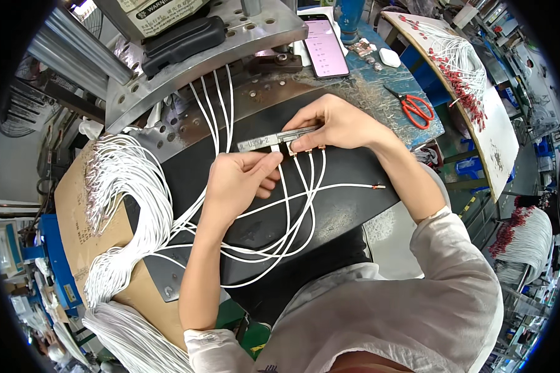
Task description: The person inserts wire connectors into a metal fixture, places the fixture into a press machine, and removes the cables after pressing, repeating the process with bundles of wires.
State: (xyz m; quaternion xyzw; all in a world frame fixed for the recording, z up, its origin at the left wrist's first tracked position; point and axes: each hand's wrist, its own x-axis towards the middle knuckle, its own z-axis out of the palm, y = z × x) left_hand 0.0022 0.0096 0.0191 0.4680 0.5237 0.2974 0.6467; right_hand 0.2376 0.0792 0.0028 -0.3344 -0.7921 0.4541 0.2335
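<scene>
White wires (292, 186) with small copper-coloured terminals at their ends are being worked at the middle of a black mat (348, 211) that is lying on the table (379, 93). A narrow grey metal bar (274, 140) is being held flat over the wire ends: its right end is being pinched by the fingers of the right hand (339, 124), which is closed around it, while the left hand (236, 180) is being kept just below the bar, thumb and fingers curled together on one wire near its terminal. Three terminals are being lined up side by side just under the bar. Several wires are being looped down across the mat toward the person, and one is being left stretched to the right, its terminal (376, 186) lying apart from the others. A thick bundle of white wires (121, 186) is being draped over brown cardboard (74, 224) to the left. Beyond the hands, a grey press base (186, 68) is being shown with more wires running under it, and a phone (325, 46) with a lit screen, red-handled scissors (414, 107) and a small white case (389, 57) are lying on the blue-grey table surface.
</scene>
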